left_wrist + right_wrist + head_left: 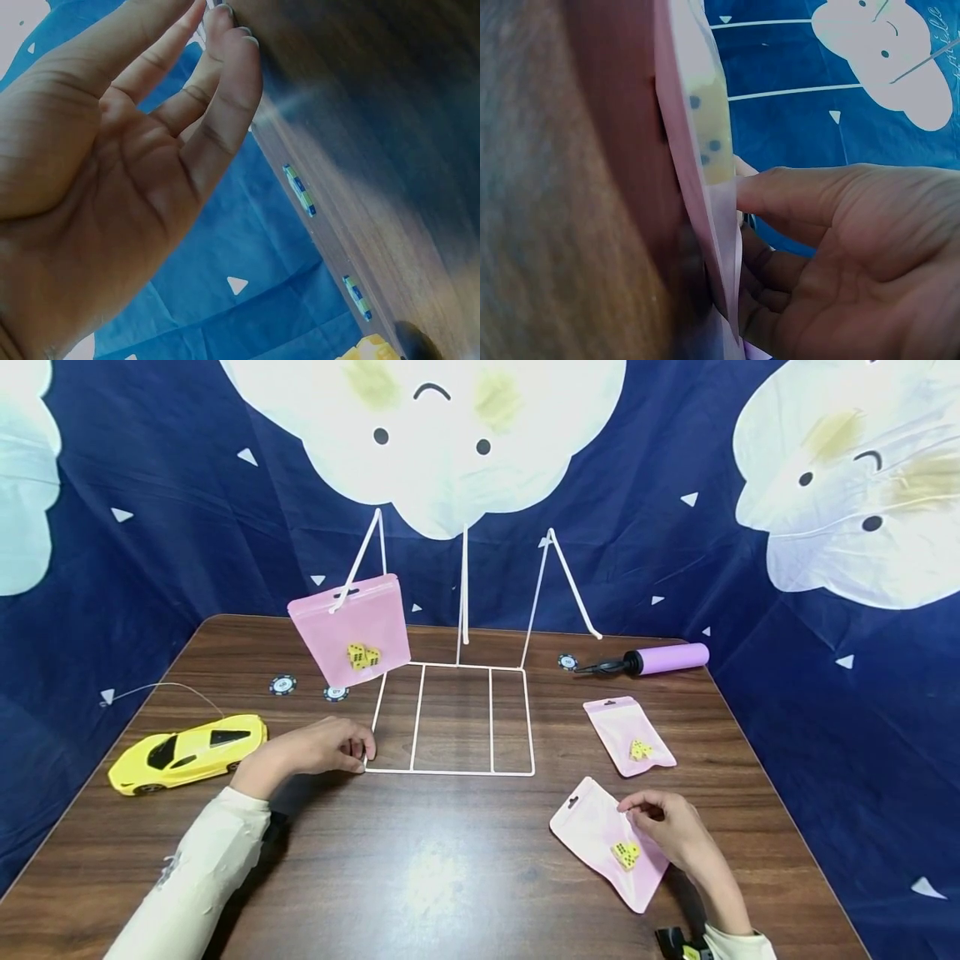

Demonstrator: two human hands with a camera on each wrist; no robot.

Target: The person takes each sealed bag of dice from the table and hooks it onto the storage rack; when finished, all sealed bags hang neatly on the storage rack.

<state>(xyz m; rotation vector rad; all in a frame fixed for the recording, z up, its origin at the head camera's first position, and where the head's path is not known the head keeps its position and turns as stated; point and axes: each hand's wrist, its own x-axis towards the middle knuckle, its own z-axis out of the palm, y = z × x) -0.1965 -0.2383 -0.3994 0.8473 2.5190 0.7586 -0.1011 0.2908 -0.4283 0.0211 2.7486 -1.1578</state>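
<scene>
My left hand (326, 747) is at the front left corner of a white wire rack (450, 772), thumb and fingertips pinching the wire there. In the left wrist view, the left hand's fingers (225, 105) are bent. A pink zip bag (592, 810) with yellow dice (626, 854) showing in its window lies front right. My right hand (671, 827) is over that bag's right side, thumb and fingers pinching it; in the right wrist view the thumb (780, 191) meets the bag beside the dice. Another pink bag (367, 610) with yellow dice hangs from the rack's left hook.
A third pink bag (618, 718) with dice lies behind the one at my right hand. A purple hand pump (671, 659) lies back right, near a poker chip (567, 662). Two more chips (282, 685) are left of the rack. A yellow toy car (191, 753) stands far left.
</scene>
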